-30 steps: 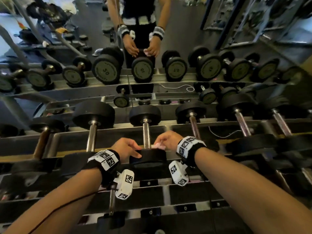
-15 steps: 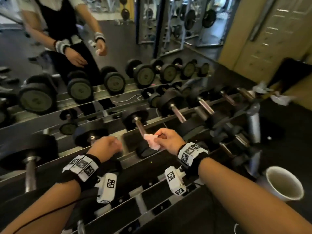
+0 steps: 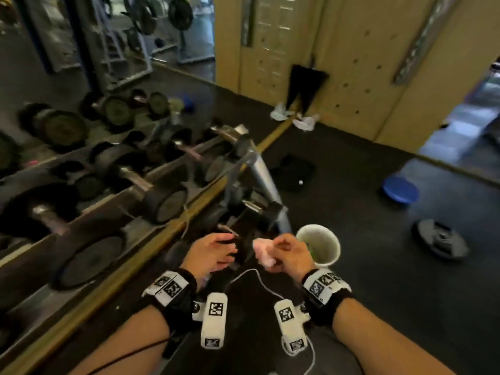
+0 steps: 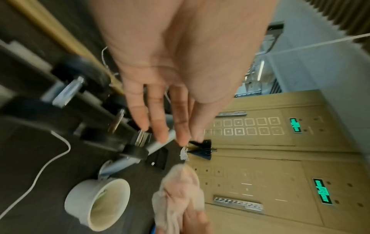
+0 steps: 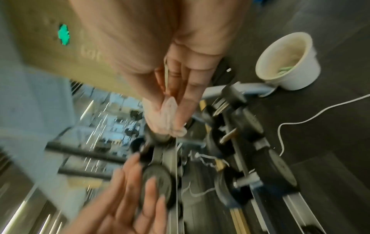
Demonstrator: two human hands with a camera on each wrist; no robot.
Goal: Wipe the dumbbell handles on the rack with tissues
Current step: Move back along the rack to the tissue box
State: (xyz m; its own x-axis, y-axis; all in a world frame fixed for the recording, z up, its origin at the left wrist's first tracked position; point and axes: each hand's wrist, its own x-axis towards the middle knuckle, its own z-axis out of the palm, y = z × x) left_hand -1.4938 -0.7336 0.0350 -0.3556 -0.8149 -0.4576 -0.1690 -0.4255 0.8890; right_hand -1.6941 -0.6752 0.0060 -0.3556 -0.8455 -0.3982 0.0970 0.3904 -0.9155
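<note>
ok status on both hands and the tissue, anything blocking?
Left hand open, fingers straight over the dumbbell at the rack's end. Right hand pinching pink tissue, off the handles. White cup beside right hand; nothing blocking.

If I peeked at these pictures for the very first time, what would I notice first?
Probably the two bare hands in the middle: the right hand pinches a crumpled pink tissue, and the left hand reaches with straight fingers toward the end of the dumbbell rack. Just right of them, a white paper cup stands on the dark floor.

Crumpled pale pink tissue [image 3: 263,253] pinched in right hand [image 3: 290,254], dumbbells [image 3: 162,203] racked
</note>
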